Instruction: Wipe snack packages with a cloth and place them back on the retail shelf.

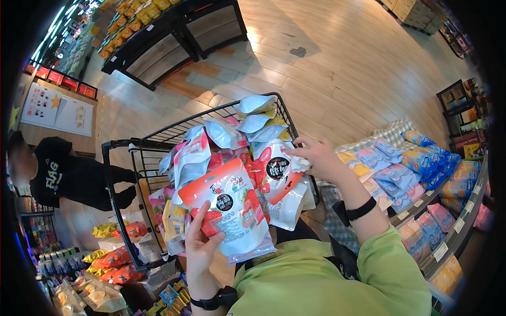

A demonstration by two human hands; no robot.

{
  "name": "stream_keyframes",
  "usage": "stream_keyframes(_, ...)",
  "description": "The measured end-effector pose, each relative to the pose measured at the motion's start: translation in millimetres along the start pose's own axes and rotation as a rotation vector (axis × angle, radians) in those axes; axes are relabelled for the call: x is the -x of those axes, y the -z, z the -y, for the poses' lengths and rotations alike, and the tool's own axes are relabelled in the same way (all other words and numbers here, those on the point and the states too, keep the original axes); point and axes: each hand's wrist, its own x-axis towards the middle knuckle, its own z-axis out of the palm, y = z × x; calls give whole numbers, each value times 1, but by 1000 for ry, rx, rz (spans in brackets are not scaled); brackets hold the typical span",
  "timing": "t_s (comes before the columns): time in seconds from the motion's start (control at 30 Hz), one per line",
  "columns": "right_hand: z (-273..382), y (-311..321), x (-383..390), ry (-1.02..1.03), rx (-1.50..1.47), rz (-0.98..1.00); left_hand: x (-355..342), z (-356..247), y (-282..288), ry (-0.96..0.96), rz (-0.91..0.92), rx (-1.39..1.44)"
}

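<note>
My left hand [203, 242] grips the lower left side of a red and white pouch [240, 224] with strawberries pictured on it, thumb on the front. My right hand [316, 158] is closed on a crumpled white cloth or tissue [300, 164], with fingers bent against the right side of a second strawberry pouch [274, 152]. Both pouches are over a black wire shopping cart [205, 112]. More shiny bags, among them a silvery one [221, 134], are heaped in the cart, several standing on edge. My fingers hide parts of both pouches.
On my right, a slanted shelf holds pastel and blue bags [395, 179]. A person in black [58, 168] stands left, beyond the cart. Orange and yellow packs [116, 258] lie at lower left. A dark display stand [174, 45] with yellow tubs is at the far left.
</note>
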Motion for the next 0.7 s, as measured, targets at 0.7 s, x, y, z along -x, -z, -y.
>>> stream_keyframes(0.7, -1, 37, -25, -729, -1889, 24, 15, -7, 12, -131, -48, 64)
